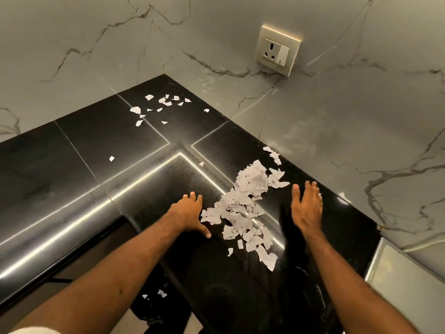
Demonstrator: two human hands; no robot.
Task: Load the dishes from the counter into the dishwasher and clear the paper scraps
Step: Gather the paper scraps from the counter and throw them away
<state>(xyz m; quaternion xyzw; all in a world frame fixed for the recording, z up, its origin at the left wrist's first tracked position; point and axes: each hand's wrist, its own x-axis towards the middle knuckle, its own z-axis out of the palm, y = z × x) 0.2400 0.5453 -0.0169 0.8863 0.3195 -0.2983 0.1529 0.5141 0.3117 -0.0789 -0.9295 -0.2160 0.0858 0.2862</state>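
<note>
Two bare forearms reach forward from the bottom edge over a glossy black counter [96, 141] that turns a corner. Below the counter's front edge, between the arms, a few small paper bits [160, 293] lie on a dark surface lower down.

The left hand [189, 214] lies palm down on the counter, fingers spread and straight, its thumb stretched toward the paper and touching the edge of it. The right hand [307, 207] is open too, fingers straight and close together, turned on edge with the palm facing left; whether it touches the counter cannot be told.

Between the hands lies the main pile of scraps [243, 208], torn white pieces running from near the front edge back toward the right wall [361, 116].

Farther back, one lone scrap [111, 158] lies to the left, well apart. In the far corner a loose scatter of scraps [163, 102] lies spread out.

Above, on the grey veined wall, sits a socket [278, 50] with a switch.
</note>
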